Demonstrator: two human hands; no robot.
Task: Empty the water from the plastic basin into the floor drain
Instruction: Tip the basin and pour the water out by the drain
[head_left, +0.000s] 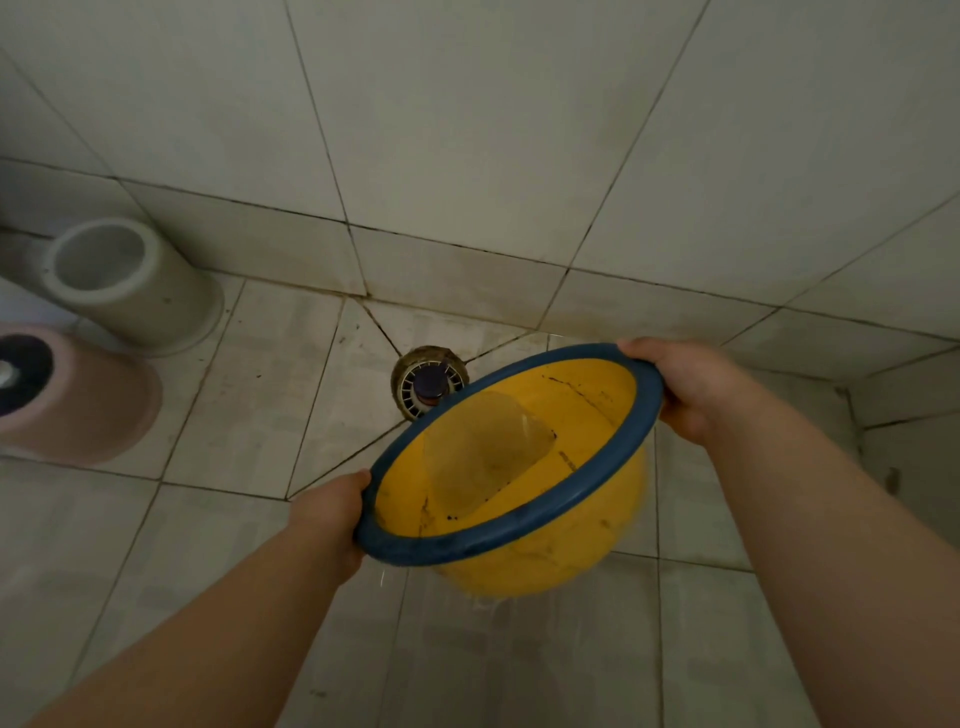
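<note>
Far left, at 9 o'clock: a pink tub (78, 410) and a grey-white pot (130, 286) stand on the tiled floor (234, 374) against the wall. Neither is in play.

Left hand (332, 525): grip closed on the blue rim of the basin (509, 467) at its 8 o'clock edge, fingers under the rim, thumb on top.

Basin: yellow, held in the air, tipped so its mouth faces up and toward 10 o'clock. A small pool of water (488, 457) sits in the bowl. Drops fall from the underside near 6 o'clock.

Drain (426, 382): round grate in the floor, just past the basin's far rim at 11 o'clock, partly hidden by it.

Right hand (691, 389): grip closed on the rim at 2 o'clock, opposite the left.

Judgement: the pour turns on the line between the hands, running 8 to 2 o'clock. The drain lies across that line, forward-left, about level with both hands. Rolling the far rim down should send water that way.
</note>
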